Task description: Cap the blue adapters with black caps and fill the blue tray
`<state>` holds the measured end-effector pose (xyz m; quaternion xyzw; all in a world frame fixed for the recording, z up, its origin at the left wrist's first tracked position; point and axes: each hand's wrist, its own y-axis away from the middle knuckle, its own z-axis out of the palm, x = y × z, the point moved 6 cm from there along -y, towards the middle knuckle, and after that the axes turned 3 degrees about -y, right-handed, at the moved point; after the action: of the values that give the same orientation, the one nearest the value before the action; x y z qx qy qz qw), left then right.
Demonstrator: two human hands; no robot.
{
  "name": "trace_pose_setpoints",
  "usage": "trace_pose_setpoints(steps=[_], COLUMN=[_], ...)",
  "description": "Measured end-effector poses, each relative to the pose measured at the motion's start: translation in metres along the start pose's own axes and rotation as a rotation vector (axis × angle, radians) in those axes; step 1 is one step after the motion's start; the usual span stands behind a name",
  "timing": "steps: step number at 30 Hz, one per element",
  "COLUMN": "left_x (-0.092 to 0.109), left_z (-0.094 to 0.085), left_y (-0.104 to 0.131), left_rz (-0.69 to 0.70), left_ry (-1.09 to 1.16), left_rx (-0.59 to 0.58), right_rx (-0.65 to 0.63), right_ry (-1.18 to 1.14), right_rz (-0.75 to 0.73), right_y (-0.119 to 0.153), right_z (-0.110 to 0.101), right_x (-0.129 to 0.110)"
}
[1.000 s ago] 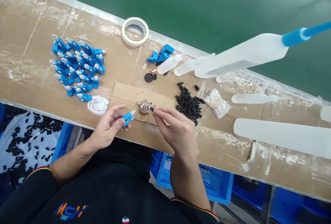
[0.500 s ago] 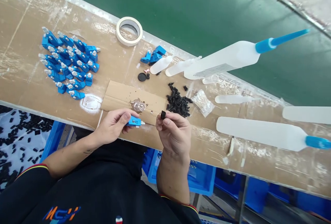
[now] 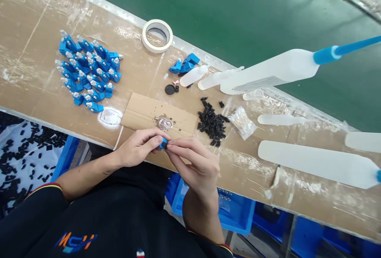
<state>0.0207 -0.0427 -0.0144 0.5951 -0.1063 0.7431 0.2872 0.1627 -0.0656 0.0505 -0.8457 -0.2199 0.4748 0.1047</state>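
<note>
- The fingers of the left hand (image 3: 138, 147) are clamped on a blue part (image 3: 162, 143), its body mostly covered by thumb and forefinger.
- The fingertips of the right hand (image 3: 196, 160) are brought together at the blue part's right side, apparently pinched on a small dark piece (image 3: 164, 145); how far it is seated cannot be told, as it is partly covered.
- The blue part is thus held between the two sets of fingertips, above the near edge of the table (image 3: 238, 172).
- The step in hand is judged to be the pressing of the dark piece against the blue part.
- For the next move, a steady left pinch seems to be called for, with the dark piece kept square and pressed evenly by the right fingertips before any release.
- Just beyond the fingertips, a clear glossy puddle (image 3: 164, 123) is seen on a cardboard strip (image 3: 141, 109); contact with it is best avoided by the knuckles.
- Beyond the right fingers and to their right, black pieces (image 3: 212, 121) are heaped, with a bag of white sticks (image 3: 243, 123) just past them.
- Well to the left of the left fingers, blue parts with white tips (image 3: 86, 69) are gathered in a cluster.
</note>
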Motion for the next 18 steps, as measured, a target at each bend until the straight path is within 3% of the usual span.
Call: trace_pose_setpoints(steps=[5, 10, 15, 18], left_x=[0.017, 0.03, 0.04, 0.043], left_z=[0.001, 0.008, 0.019, 0.026], left_y=[0.004, 0.01, 0.018, 0.022], left_rz=[0.155, 0.342, 0.549, 0.681], left_ry=[-0.325, -0.413, -0.464, -0.566], left_rx=[-0.007, -0.085, -0.117, -0.088], right_rx=[-0.031, 0.045, 0.209, 0.232], right_ry=[0.122, 0.026, -0.305, -0.45], right_rz=[-0.07, -0.073, 0.178, 0.3], right_y=[0.003, 0.015, 0.03, 0.037], right_z=[0.002, 0.0, 0.002, 0.009], right_x=[-0.007, -0.005, 0.01, 0.012])
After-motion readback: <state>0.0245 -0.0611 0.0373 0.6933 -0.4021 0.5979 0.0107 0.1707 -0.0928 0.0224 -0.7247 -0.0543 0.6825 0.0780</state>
